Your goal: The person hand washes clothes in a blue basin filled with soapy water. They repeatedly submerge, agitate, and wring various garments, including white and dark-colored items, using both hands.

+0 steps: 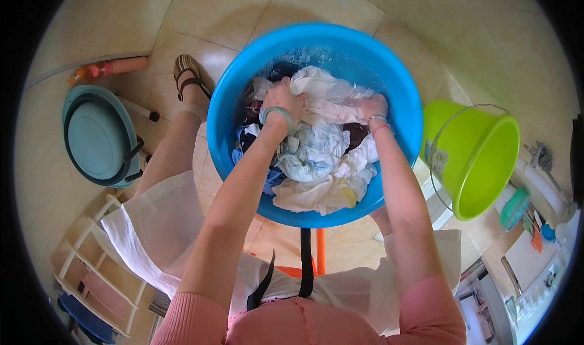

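Observation:
A large blue basin (401, 89) of sudsy water and wet laundry stands before me. My left hand (285, 101), a pale bangle at its wrist, is closed on one end of a wet white garment (328, 84). My right hand (373, 106), with thin bands at the wrist, grips the other end. Between the hands the garment stretches in folds; its exact kind cannot be told. Nearer to me lies a heap of pale, bluish-patterned clothes (316, 150), with a cream cloth (310, 193) at its front. Dark pieces (356, 135) and blue cloth (271, 177) show around and beneath.
A lime-green bucket (462, 156) with a wire handle stands right of the basin. At left are a grey-green folding basin (97, 138), orange-pink bottles (115, 66) and a white rack (91, 247). My sandaled foot (190, 77) rests on the tiled floor. Taps (541, 156) are at far right.

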